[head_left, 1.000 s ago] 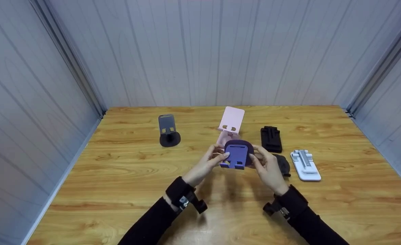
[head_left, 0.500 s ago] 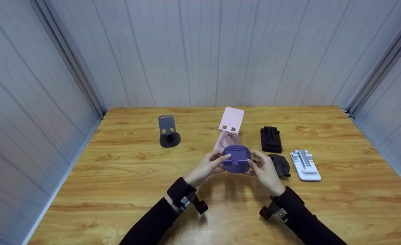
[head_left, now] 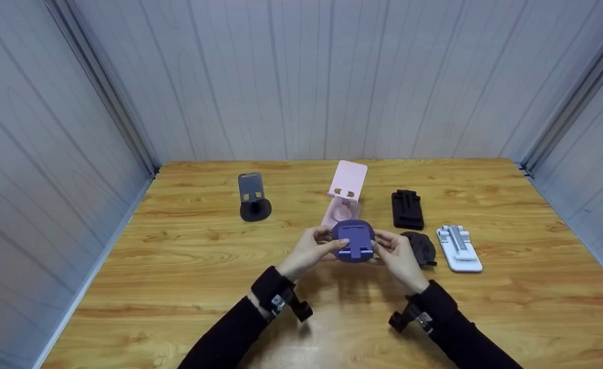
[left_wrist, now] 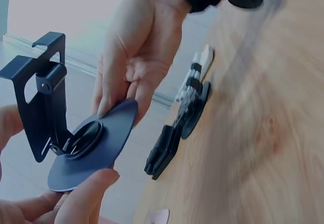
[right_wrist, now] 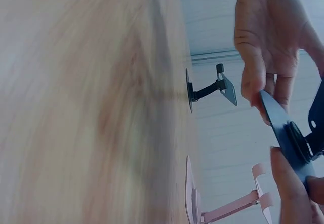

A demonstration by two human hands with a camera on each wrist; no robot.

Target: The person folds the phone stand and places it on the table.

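Note:
A purple phone stand [head_left: 352, 241] is held up over the table between both hands. My left hand [head_left: 309, 250] grips the left edge of its round base, the thumb lying across the front. On the opposite edge, my right hand [head_left: 398, 256] pinches the base between thumb and fingers. From the head, the holder plate appears in front of the base. The left wrist view shows the stand's arm [left_wrist: 54, 110] raised from the base disc [left_wrist: 114, 138], with the hooked holder plate at its upper end. Part of the stand is cut off in the right wrist view.
Behind the hands stands an unfolded pink phone stand [head_left: 349, 180]. A dark grey one [head_left: 251, 187] stands at the back left. To the right lie a folded black stand [head_left: 407, 210], a round black stand [head_left: 420, 248] and a folded white stand [head_left: 460, 251] on the wooden table [head_left: 178, 287].
The purple stand has tilted and come slightly down toward me, its holder plate now lined up over the round base. Both hands have kept hold; the right has shifted slightly left.

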